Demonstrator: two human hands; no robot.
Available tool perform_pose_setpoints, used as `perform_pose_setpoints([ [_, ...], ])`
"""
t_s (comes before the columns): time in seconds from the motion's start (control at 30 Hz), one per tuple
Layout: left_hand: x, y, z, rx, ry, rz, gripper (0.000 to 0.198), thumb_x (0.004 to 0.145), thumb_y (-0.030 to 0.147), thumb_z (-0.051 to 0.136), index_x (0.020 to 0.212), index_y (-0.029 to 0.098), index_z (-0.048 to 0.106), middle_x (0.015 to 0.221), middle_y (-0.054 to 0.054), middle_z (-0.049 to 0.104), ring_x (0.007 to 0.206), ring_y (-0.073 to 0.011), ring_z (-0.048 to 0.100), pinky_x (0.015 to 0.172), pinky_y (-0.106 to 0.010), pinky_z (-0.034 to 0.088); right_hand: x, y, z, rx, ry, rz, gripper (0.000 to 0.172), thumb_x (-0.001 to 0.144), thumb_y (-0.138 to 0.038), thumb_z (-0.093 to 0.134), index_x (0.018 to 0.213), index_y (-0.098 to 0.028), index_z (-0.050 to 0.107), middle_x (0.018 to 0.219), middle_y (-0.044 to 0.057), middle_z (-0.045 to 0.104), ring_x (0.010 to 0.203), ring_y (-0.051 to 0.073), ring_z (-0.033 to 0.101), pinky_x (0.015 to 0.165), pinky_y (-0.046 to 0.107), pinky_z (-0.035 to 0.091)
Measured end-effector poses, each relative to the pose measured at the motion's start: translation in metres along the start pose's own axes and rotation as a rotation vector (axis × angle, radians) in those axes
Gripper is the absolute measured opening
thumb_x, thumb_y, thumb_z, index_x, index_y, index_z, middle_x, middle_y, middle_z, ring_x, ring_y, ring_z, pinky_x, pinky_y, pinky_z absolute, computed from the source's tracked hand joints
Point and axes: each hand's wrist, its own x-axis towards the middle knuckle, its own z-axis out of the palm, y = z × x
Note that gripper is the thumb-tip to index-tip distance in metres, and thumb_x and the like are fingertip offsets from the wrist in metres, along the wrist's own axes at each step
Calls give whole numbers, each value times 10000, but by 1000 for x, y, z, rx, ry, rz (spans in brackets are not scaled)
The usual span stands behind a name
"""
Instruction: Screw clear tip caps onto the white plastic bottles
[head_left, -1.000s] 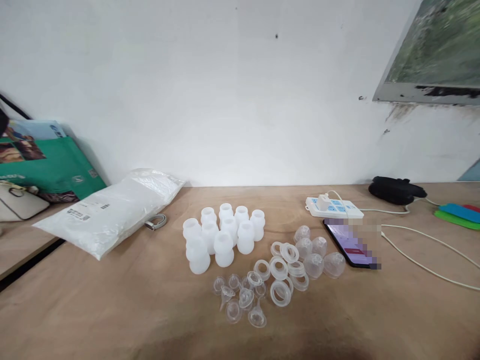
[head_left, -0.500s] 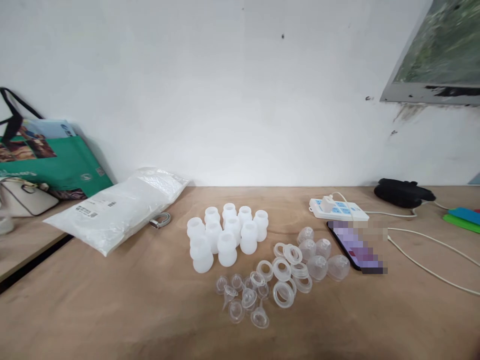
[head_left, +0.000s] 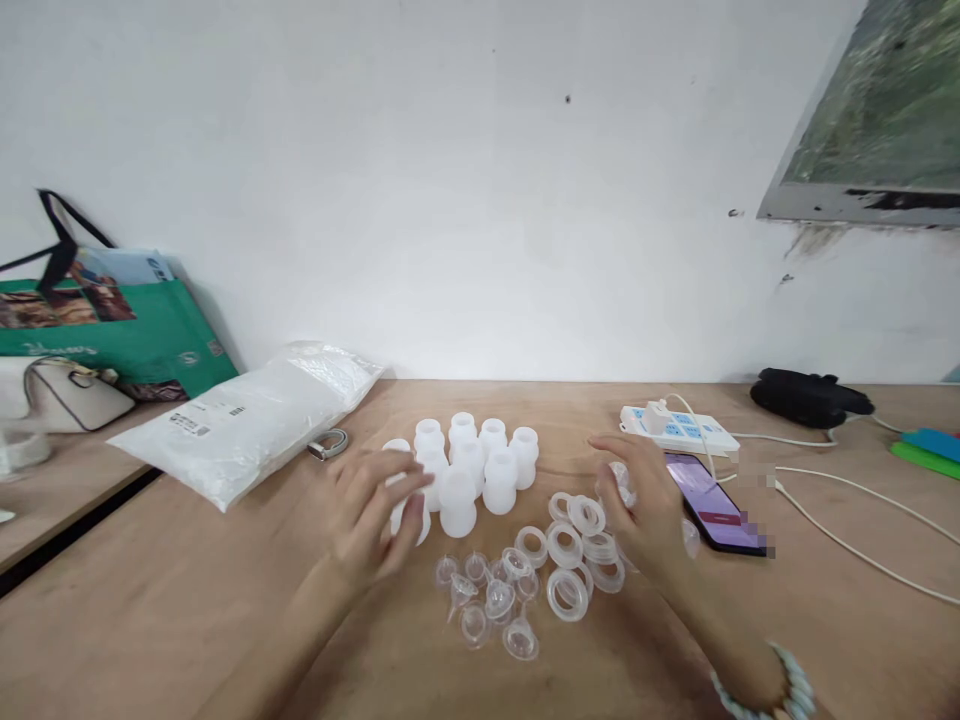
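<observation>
My left hand (head_left: pixel 375 515) hovers at the left of a cluster of small white translucent bottles (head_left: pixel 457 500), thumb and fingers apart, partly covering the nearest left ones. I see nothing held in it. My right hand (head_left: pixel 641 495), with a beaded bracelet (head_left: pixel 791 690) on its wrist, is over the clear domed caps (head_left: pixel 690 538), hiding most of them. Its fingers are bent but apart; whether it touches a cap I cannot tell. Between the hands lie several clear screw rings (head_left: pixel 564 545). Clear silicone teats (head_left: pixel 499 600) lie in a loose group nearer to me.
At the right are a lit phone (head_left: pixel 720 515), a power strip (head_left: pixel 679 428) with a white cable, and a black case (head_left: pixel 810 397). A white plastic package (head_left: pixel 247 420) and a grey strap loop (head_left: pixel 328 443) lie left, near a green bag (head_left: pixel 150 335).
Both hands have come into view from below, the left to the bottles and the right to the domed caps. The view has shifted slightly; the parts on the table look unmoved.
</observation>
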Motion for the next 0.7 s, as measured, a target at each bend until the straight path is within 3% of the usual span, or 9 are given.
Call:
perform_pose_setpoints([
  [0.07, 3, -6, 7, -4, 94, -4, 150, 937, 168, 464, 1031, 232, 563, 988, -64, 636, 895, -229, 637, 801, -409, 489, -3, 13, 18, 5, -139, 49, 219, 954, -188, 433, 1102, -203, 593, 1019, 108, 666, 964, 299, 618, 831, 477, 500],
  [0.23, -4, -27, 24, 29, -35, 13, 152, 948, 224, 477, 1096, 219, 515, 1046, -80, 630, 947, -236, 622, 830, -388, 477, -26, 24, 38, 27, -346, 32, 219, 952, -170, 426, 1095, -188, 591, 1027, 107, 661, 933, 297, 600, 810, 455, 475],
  [0.4, -20, -43, 30, -36, -93, 40, 365, 916, 387, 560, 1207, 199, 445, 1091, -113, 615, 916, -255, 631, 777, -382, 511, -31, 22, 36, 36, -358, -4, 207, 956, -149, 429, 1088, -186, 583, 1028, 105, 650, 946, 295, 577, 826, 451, 448],
  [0.53, -32, -53, 33, -90, -159, -34, 597, 826, 556, 631, 1241, 184, 415, 1006, -94, 639, 783, -240, 652, 688, -361, 529, -30, 21, 36, 33, -322, -20, 198, 948, -132, 427, 1052, -185, 587, 992, 102, 654, 918, 285, 580, 817, 442, 443],
  [0.7, -36, -58, 34, -73, -245, -108, 651, 759, 615, 656, 1208, 195, 444, 1030, -101, 680, 879, -290, 690, 759, -397, 545, -30, 21, 35, 31, -298, -22, 216, 945, -121, 413, 1031, -190, 599, 962, 97, 662, 892, 278, 591, 800, 437, 441],
])
